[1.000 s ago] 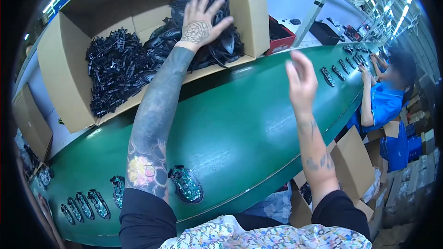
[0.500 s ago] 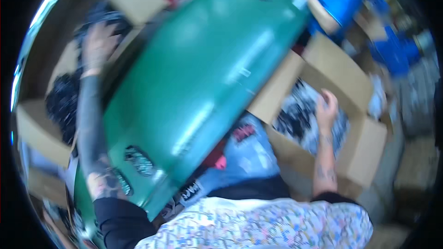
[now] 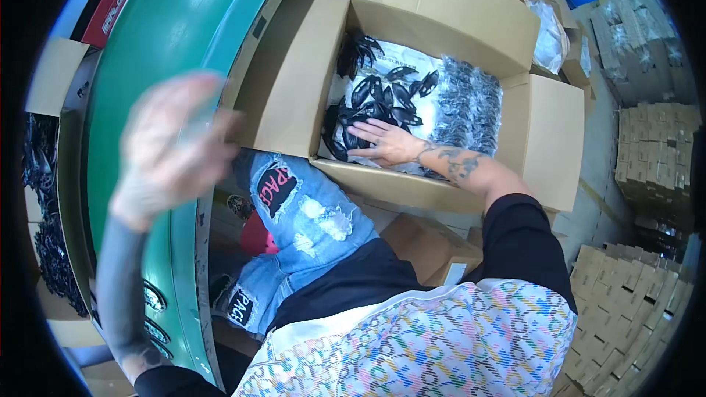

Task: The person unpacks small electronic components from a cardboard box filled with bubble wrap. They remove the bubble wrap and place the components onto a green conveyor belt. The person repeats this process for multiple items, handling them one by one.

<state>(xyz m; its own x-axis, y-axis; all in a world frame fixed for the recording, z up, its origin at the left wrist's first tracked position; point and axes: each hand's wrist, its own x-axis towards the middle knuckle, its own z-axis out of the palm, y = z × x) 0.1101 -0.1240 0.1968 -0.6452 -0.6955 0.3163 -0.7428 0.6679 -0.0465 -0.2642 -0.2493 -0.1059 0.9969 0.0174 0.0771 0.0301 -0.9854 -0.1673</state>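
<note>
My right hand (image 3: 386,143) reaches into an open cardboard box (image 3: 423,187), its fingers stretched out flat over loose black curved plastic parts (image 3: 379,95). These parts lie on a white sheet (image 3: 396,56) in the left half of the box. Beside them, rows of parts in clear plastic bags (image 3: 467,106) fill the right half. My left hand (image 3: 176,143) hangs above the green conveyor belt (image 3: 176,22), its fingers smeared by motion. Whether it holds anything is not visible.
Left of the belt, another carton (image 3: 66,176) holds many black parts. Dark oval pieces (image 3: 154,298) lie on the belt's near end. A red box (image 3: 109,11) stands at the far left. Stacked cardboard pieces (image 3: 625,309) stand on the floor at right.
The view has swung to the right, toward the open box. My left hand has come away from the carton left of the belt. My right hand now rests on the loose parts.
</note>
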